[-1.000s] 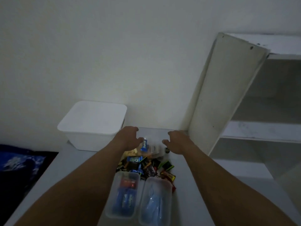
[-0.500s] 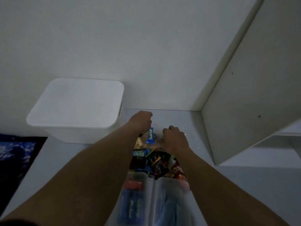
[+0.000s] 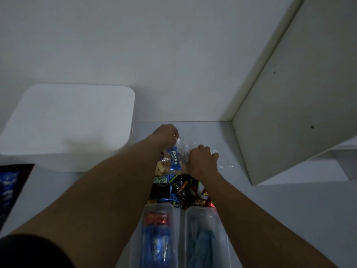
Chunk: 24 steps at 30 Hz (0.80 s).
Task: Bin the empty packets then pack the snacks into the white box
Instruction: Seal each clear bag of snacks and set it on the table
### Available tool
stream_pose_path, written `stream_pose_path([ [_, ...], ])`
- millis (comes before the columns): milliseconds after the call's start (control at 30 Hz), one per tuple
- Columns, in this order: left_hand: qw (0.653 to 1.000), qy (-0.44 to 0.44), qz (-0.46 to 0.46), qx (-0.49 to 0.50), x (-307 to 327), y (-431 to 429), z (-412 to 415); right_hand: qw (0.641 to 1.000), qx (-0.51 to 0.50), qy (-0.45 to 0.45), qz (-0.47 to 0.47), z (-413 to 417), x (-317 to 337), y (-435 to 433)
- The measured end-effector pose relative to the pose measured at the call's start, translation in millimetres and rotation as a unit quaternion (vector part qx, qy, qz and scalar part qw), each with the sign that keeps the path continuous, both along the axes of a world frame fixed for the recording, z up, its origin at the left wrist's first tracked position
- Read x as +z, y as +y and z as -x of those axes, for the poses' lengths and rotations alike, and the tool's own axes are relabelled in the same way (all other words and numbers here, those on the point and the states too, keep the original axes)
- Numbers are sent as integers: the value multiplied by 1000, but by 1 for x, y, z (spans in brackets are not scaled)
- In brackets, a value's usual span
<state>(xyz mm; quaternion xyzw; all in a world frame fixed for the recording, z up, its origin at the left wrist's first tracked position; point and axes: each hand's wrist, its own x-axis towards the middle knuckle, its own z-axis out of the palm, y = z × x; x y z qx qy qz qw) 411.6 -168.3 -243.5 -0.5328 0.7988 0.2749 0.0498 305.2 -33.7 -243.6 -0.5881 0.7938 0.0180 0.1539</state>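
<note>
A heap of small wrapped snacks (image 3: 177,190) lies in the middle of the grey table, with a blue packet (image 3: 174,158) on its far side. Crumpled clear plastic wrap (image 3: 183,147) sits at the far end of the heap. My left hand (image 3: 166,135) has its fingers curled on the left part of this clear wrap. My right hand (image 3: 201,160) is curled over its right part. The white box (image 3: 73,120), lid on, stands at the back left.
Two clear lidded tubs stand side by side near me, one (image 3: 157,236) with blue and red packs, the other (image 3: 204,238) with blue items. A white shelf unit (image 3: 293,113) rises on the right. A dark blue cloth (image 3: 7,188) lies left of the table.
The camera has tilted down and closer. Both hands have come together from apart over the far end of the heap and now grip the clear wrap.
</note>
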Motion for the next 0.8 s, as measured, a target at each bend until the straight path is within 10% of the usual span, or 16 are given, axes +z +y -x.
stream_pose_path([
  [800,971,194,-61,125,193,69,-81,950,-18,-253,183,7,172,17],
])
